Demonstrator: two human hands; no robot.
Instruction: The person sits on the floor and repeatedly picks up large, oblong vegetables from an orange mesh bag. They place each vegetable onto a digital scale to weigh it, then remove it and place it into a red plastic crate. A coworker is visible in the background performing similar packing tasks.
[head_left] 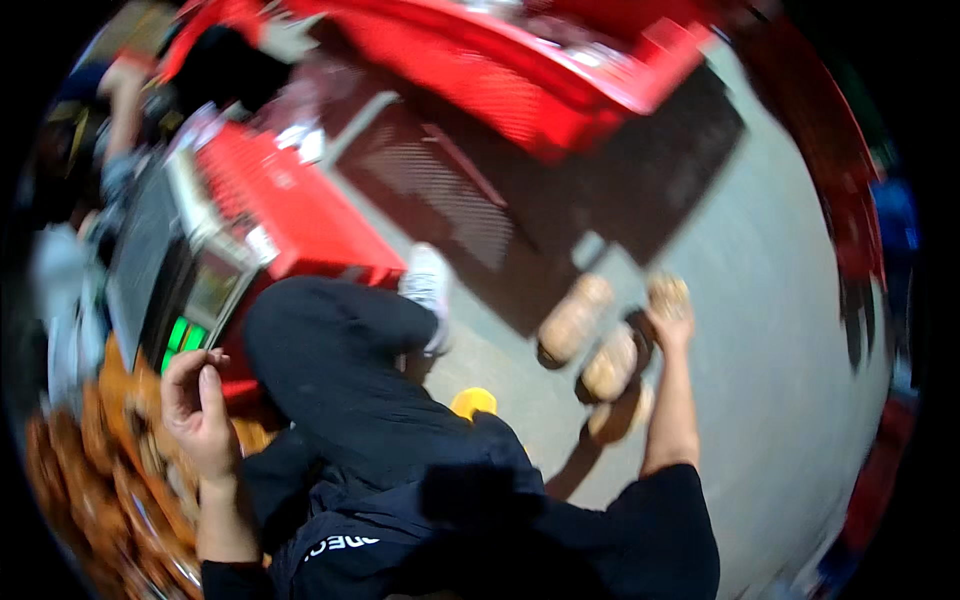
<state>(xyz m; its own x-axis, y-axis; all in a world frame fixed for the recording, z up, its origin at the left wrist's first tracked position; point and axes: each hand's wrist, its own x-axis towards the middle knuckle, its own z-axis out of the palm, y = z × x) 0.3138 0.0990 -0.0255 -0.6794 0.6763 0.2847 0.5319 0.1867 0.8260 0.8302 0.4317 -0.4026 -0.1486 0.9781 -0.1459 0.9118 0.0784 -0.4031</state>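
My right hand (672, 325) reaches down to the floor on the right, its fingers closed round the near end of a tan, rounded, squash-like vegetable (668, 292). Just left of it on the floor lie similar pieces: a long one (580, 312), a shorter one (610, 366) and a smaller shape (602, 424) partly in shadow. My left hand (200, 412) is raised at the left with loosely bent fingers, the thumb apart, and nothing visible in it. It is nearest to a box-shaped device with green lights (185, 335), probably a scale. Blur hides fine detail.
Orange-brown elongated produce (110, 490) is heaped at the lower left. A red crate (310, 215) stands beyond the device, and a larger red bin (480, 85) is at the top. A yellow object (473, 402) shows by my leg. Another person's arm (124, 115) appears at the upper left.
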